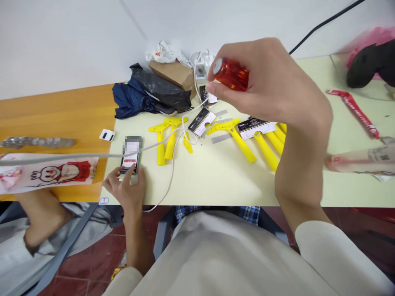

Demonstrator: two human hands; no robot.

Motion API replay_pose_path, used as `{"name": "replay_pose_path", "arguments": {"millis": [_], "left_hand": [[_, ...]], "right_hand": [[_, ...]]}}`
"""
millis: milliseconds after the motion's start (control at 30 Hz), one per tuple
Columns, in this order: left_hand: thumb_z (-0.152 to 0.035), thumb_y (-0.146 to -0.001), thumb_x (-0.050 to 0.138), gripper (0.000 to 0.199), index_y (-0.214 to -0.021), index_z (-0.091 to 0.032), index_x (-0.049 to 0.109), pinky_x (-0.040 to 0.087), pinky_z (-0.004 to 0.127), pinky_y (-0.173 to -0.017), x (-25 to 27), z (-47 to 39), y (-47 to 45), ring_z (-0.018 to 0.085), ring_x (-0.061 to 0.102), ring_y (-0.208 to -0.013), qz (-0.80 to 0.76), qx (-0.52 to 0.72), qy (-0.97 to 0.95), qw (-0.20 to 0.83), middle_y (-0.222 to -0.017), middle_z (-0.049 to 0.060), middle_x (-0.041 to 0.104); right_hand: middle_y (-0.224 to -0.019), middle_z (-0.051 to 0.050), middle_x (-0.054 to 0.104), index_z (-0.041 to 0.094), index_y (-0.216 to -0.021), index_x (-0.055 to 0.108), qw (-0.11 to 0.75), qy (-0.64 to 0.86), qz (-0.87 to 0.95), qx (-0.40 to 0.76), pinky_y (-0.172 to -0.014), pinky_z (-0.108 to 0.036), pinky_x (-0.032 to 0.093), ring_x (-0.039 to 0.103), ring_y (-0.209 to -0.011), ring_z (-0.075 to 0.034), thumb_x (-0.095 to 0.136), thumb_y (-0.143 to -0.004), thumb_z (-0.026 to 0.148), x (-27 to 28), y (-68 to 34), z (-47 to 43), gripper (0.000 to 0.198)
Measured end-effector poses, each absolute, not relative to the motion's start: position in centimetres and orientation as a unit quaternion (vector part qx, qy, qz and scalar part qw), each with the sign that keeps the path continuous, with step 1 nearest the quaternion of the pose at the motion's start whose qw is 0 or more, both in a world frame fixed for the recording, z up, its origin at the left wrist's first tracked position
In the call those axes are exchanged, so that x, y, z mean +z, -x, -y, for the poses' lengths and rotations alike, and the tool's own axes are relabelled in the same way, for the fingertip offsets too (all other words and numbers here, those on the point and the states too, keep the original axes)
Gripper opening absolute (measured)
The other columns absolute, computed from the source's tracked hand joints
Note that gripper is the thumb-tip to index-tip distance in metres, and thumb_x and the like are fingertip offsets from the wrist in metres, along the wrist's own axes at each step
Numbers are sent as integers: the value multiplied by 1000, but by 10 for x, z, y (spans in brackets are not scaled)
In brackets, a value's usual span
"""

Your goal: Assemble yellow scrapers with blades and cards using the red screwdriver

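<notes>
Above the pale table (197,189), a red handle (236,76) in the right hand (271,82)

Near the table's front edge, the left hand (129,190) has its fingers bent and spread, one fingertip touching a phone (131,147), with nothing visibly gripped. The right hand is closed around the translucent red handle, whose other end is hidden. Farther in, two yellow scrapers (160,144) lie side by side right of the phone, a white cable (61,157) crossing them. Another yellow scraper (243,144) lies near the middle, beside a metal strip (221,138), with black-and-white cards (197,120) nearby. At the back, a black bag (163,91) and a cardboard box (175,73) sit by the wall (77,41).
</notes>
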State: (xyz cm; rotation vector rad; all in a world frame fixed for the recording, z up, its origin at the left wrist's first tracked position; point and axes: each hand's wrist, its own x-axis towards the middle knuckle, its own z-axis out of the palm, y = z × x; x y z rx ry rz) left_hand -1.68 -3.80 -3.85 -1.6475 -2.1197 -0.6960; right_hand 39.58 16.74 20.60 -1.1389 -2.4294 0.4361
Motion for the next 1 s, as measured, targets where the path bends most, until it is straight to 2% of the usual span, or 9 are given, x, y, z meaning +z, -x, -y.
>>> {"name": "replay_pose_path", "arguments": {"millis": [133,267,333,400,467,533,700,833,1000], "left_hand": [[-44,-95,82,38,-126,-22,85,47,64,-111,-36,27,26,41,62,-126,747,-231,597,177,-139,22,68],[-47,-95,82,39,-126,-24,84,44,65,-114,-31,16,33,40,59,-128,739,-247,605,163,-140,18,66],[-47,-94,83,38,-124,-24,83,42,67,-117,-30,13,34,41,58,-131,735,-258,608,151,-140,16,66],[-47,-93,84,39,-123,-23,84,41,68,-118,-29,12,35,42,56,-133,735,-265,608,142,-141,16,65],[-47,-93,84,40,-125,-22,84,41,68,-117,-28,12,35,42,56,-134,738,-263,605,143,-141,17,65],[-48,-94,83,43,-128,-23,83,42,66,-116,-28,14,33,42,57,-133,740,-259,602,148,-143,17,65],[-43,-96,80,44,-136,-24,80,39,65,-118,-28,15,24,42,57,-132,744,-282,593,126,-143,19,64],[-39,-98,77,42,-137,-24,79,41,62,-118,-29,11,8,40,56,-132,729,-309,601,107,-141,20,65],[-39,-101,75,41,-137,-22,78,44,53,-116,-25,-1,-16,34,60,-124,697,-323,636,74,-140,17,69]], "right_hand": [[-95,-8,72,30,-107,70,209,427,866,153,-73,-44,41,60,-81,-28,56,-107,45,213,-401,-161,20],[-92,-6,73,31,-113,70,172,431,877,127,-75,-41,44,65,-83,-26,54,-111,46,196,-397,-155,22],[-90,-6,73,28,-112,70,116,409,898,113,-72,-39,41,67,-84,-26,55,-111,40,174,-388,-156,19],[-100,-8,75,22,-111,70,31,398,912,94,-72,-38,40,70,-92,-28,62,-107,30,146,-375,-159,12],[-118,-13,75,18,-122,71,-43,373,923,83,-77,-38,41,72,-103,-31,71,-104,32,116,-361,-165,23],[-128,-17,72,17,-128,72,-75,372,921,84,-76,-37,41,73,-104,-32,81,-98,32,92,-348,-173,36],[-148,-23,61,19,-142,69,-86,381,918,74,-78,-36,45,73,-99,-30,83,-95,32,57,-327,-204,51],[-147,-21,64,20,-140,71,-79,383,919,61,-85,-38,48,72,-108,-32,75,-101,38,49,-320,-229,43],[-142,-25,67,12,-136,71,-72,422,903,38,-89,-40,51,72,-115,-36,65,-104,29,49,-317,-240,37]]}}
